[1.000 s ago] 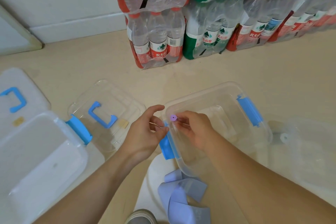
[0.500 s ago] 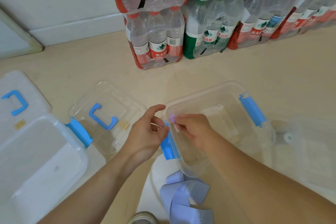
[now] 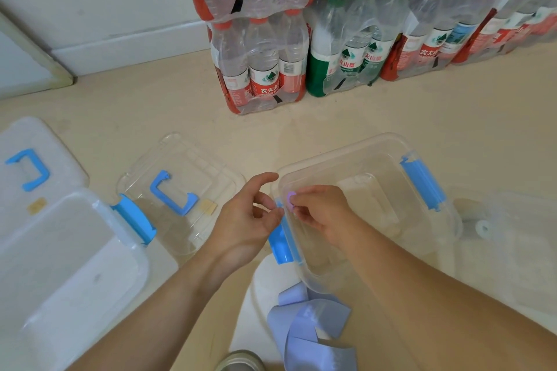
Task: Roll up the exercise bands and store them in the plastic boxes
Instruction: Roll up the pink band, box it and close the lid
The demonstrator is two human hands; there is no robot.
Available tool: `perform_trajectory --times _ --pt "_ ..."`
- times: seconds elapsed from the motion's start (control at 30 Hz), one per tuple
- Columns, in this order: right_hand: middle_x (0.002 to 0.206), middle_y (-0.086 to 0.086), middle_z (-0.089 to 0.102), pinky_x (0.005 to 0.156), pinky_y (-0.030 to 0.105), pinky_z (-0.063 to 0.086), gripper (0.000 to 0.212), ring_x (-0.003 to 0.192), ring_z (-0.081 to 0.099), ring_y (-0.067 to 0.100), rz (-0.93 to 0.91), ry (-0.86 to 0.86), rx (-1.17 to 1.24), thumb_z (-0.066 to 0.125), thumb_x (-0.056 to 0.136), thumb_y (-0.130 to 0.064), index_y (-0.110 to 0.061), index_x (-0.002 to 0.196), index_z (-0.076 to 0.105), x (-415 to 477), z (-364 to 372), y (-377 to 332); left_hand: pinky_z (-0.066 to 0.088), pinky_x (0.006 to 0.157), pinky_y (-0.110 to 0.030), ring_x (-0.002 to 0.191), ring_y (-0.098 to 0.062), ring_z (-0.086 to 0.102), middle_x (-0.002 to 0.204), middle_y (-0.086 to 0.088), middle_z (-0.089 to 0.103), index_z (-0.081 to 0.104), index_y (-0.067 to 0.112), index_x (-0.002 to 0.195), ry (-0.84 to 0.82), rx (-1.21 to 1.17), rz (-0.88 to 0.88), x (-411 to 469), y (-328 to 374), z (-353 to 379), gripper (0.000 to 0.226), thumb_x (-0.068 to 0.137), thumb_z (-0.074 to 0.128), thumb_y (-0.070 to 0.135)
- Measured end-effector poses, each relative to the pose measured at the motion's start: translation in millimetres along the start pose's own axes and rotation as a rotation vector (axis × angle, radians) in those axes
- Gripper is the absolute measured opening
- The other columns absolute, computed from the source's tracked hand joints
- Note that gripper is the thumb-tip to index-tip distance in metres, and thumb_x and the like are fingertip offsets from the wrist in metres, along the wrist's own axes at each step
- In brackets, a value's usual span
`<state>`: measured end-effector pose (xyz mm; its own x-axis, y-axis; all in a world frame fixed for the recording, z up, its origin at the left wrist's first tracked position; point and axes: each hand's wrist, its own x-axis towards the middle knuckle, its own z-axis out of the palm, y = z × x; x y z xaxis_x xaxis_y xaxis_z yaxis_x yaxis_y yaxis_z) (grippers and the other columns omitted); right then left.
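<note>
A small, tightly rolled purple exercise band (image 3: 290, 201) is pinched in the fingertips of my right hand (image 3: 324, 214), just over the left rim of the clear plastic box (image 3: 346, 141). My left hand (image 3: 248, 221) is right beside it with index finger raised. Its thumb and curled fingers meet at the roll's left side, seemingly pinching the band's free end. A loose lavender band (image 3: 310, 328) lies crumpled on the floor below the box, by my right forearm.
A frosted box (image 3: 60, 265) with a blue latch stands at the left, its white lid (image 3: 36, 141) behind it. A clear lid (image 3: 193, 159) with a blue handle lies between the boxes. Another clear container (image 3: 518, 250) is at the right. Packs of water bottles (image 3: 265, 63) line the wall.
Both hands stayed together at the box's left rim. The purple roll turned a little in my right fingertips, and the left fingers shifted closer to it.
</note>
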<state>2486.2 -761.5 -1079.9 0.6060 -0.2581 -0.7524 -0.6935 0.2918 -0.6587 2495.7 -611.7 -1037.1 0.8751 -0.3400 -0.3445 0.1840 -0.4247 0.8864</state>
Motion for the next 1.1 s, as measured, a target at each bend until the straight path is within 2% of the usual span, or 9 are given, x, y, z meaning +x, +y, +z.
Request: perform_trajectory --times 0.07,0.27,0.33,0.47,0.63,0.73,0.87,0.97,1.1 --pt "0.070 0.013 0.060 0.063 0.031 0.049 0.007 0.059 0.052 0.021 0.021 -0.012 0.012 0.066 0.080 0.002 -0.005 0.082 0.065 -2.7 -3.0 -0.5 0.054 0.073 -0.035 0.067 -0.012 0.060 0.082 0.003 0.060 0.052 0.046 0.113 0.007 0.010 -0.010 -1.1 -0.9 -2.5 0.041 0.088 0.061 0.015" --pt "0.072 0.009 0.053 0.063 0.033 0.051 0.008 0.063 0.053 0.025 0.068 0.001 -0.027 0.058 0.086 -0.005 -0.009 0.080 0.062 -10.9 -15.0 -7.7 0.055 0.076 -0.038 0.069 -0.011 0.061 0.084 0.005 0.061 0.057 0.035 0.105 0.186 0.091 -0.111 -2.3 -11.6 -14.9 0.025 0.090 0.052 0.015" --pt "0.076 0.012 0.052 0.061 0.033 0.048 0.008 0.066 0.052 0.026 0.039 0.016 -0.116 0.057 0.087 -0.007 -0.009 0.079 0.059 -14.3 -19.6 -14.0 0.050 0.074 -0.033 0.078 -0.015 0.059 0.097 0.002 0.061 0.059 0.029 0.103 0.228 0.365 -0.154 0.3 -19.6 -22.2 0.023 0.087 0.052 0.013" --pt "0.078 0.012 0.055 0.059 0.029 0.044 0.010 0.061 0.057 0.022 -0.121 0.067 -0.292 0.056 0.085 -0.007 -0.003 0.085 0.065 -27.7 -28.8 -37.1 0.040 0.086 -0.029 0.107 -0.026 0.054 0.123 -0.008 0.050 0.051 0.019 0.124 0.025 0.950 -0.262 3.8 -45.5 -32.0 0.039 0.085 0.051 0.015" --pt "0.075 0.001 0.068 0.054 0.018 0.044 0.016 0.058 0.064 0.013 -0.405 0.140 -0.359 0.056 0.085 -0.010 -0.016 0.077 0.068 -54.1 -25.3 -64.6 0.043 0.065 -0.031 0.089 -0.025 0.063 0.105 -0.009 0.061 0.037 0.009 0.121 -0.038 1.269 -0.225 9.4 -61.5 -33.1 0.037 0.085 0.042 0.002" --pt "0.073 -0.001 0.067 0.048 0.012 0.042 0.017 0.052 0.061 0.006 -0.471 0.054 -0.321 0.057 0.085 -0.006 -0.018 0.084 0.069 -64.5 -11.9 -72.4 0.044 0.062 -0.034 0.084 -0.028 0.064 0.097 -0.010 0.065 0.040 0.009 0.117 0.037 1.196 -0.203 11.1 -54.6 -33.6 0.036 0.083 0.040 -0.002" --pt "0.081 -0.001 0.066 0.055 0.020 0.049 0.016 0.065 0.063 0.009 -0.455 -0.062 -0.245 0.059 0.088 -0.007 -0.016 0.099 0.068 -71.8 1.7 -82.1 0.046 0.074 -0.037 0.093 -0.033 0.062 0.106 -0.011 0.062 0.052 0.016 0.124 0.390 0.898 -0.059 14.2 -11.2 -50.8 0.050 0.078 0.045 -0.003" --pt "0.094 -0.002 0.067 0.075 0.027 0.053 0.026 0.089 0.063 0.013 -0.455 -0.130 -0.210 0.061 0.089 -0.013 -0.018 0.114 0.064 -75.3 7.2 -92.0 0.040 0.078 -0.031 0.094 -0.029 0.057 0.109 -0.012 0.055 0.056 0.016 0.126 0.658 0.664 0.098 8.5 42.6 -78.0 0.052 0.081 0.043 -0.006" --pt "0.142 -0.001 0.047 0.105 0.034 0.040 0.053 0.125 0.049 0.009 -0.458 -0.204 -0.388 0.062 0.088 -0.034 -0.035 0.138 0.044 -83.6 8.7 -112.7 0.042 0.078 -0.026 0.090 -0.020 0.058 0.093 -0.003 0.051 0.057 0.026 0.121 0.753 0.391 0.227 -25.9 87.0 -110.9 0.056 0.081 0.039 -0.008"
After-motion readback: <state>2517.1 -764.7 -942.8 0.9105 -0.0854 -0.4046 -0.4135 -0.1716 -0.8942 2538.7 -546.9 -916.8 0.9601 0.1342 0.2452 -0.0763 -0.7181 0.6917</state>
